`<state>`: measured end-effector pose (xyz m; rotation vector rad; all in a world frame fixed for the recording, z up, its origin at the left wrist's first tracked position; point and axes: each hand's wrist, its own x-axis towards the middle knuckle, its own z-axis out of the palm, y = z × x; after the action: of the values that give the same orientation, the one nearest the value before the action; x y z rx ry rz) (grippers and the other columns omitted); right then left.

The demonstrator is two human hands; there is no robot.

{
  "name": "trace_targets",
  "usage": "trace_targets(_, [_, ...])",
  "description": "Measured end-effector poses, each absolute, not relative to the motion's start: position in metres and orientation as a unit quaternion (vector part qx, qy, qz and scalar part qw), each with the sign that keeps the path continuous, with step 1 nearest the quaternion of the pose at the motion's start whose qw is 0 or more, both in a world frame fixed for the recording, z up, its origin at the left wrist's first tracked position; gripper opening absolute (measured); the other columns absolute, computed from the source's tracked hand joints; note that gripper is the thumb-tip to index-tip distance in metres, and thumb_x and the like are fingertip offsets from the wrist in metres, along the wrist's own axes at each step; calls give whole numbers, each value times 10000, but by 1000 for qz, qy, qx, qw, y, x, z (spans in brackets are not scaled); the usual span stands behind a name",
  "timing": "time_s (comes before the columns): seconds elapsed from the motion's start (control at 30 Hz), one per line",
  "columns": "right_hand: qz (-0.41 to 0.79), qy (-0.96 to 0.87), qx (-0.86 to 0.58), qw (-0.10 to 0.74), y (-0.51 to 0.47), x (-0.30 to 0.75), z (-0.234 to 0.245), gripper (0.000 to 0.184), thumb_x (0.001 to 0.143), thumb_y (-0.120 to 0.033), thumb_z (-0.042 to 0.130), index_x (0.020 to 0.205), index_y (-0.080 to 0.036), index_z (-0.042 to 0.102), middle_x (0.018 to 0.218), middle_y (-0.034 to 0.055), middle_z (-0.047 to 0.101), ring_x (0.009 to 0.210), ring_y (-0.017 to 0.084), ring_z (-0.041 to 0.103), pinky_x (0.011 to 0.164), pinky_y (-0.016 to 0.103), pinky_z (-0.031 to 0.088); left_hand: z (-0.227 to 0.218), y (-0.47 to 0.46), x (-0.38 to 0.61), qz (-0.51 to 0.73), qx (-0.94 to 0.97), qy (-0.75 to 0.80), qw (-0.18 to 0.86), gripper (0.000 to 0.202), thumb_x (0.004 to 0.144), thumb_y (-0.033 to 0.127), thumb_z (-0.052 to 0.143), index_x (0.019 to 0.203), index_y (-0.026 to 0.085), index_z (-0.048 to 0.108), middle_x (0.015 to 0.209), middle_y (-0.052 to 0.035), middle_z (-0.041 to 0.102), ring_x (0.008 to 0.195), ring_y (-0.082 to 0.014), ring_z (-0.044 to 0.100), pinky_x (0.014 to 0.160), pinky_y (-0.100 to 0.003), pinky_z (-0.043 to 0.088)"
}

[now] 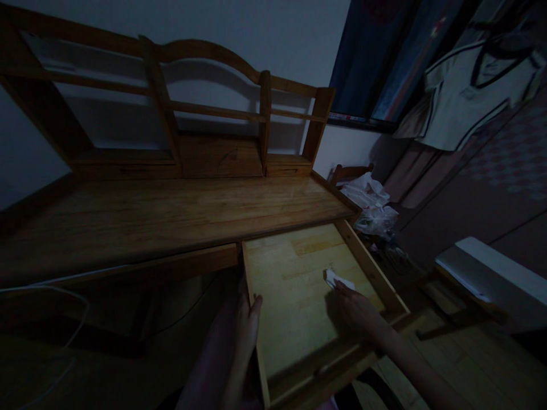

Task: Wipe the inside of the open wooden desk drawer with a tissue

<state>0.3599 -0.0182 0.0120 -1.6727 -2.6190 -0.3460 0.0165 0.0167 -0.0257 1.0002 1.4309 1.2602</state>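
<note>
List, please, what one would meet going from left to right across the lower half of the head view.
White cable, left hand, right hand with white cloth, pale boxy object.

We cannot see the whole white cloth (335,279), since the right fingers (343,288) cover part of it. The left edge of the view cuts off the surface (179,205) and the white cable (64,290). We cannot identify the contents of the plastic bags (367,192) or the dark, blurred items (397,256) beneath them.
</note>
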Motion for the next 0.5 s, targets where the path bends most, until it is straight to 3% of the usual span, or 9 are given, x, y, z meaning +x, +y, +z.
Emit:
trace_targets(0.13, [-103, -837, -537, -5, -17, 359, 8, 466, 777, 25, 508, 1180, -61, 726, 1357, 225, 642, 1331, 280, 574, 1127, 385, 470, -20, 16, 16, 483, 410, 630, 449, 558, 873, 447, 613, 1376, 208, 575, 1388, -145, 654, 1325, -327, 580, 1115, -427, 433])
trace_targets(0.5, [-104, -828, -551, -24, -13, 352, 12, 476, 751, 35, 500, 1159, -45, 732, 1310, 261, 660, 1241, 308, 645, 1025, 392, 555, 7, 14, 11, 400, 540, 663, 330, 477, 931, 439, 478, 1235, 114, 650, 1347, -236, 602, 1298, -373, 559, 1112, -465, 399])
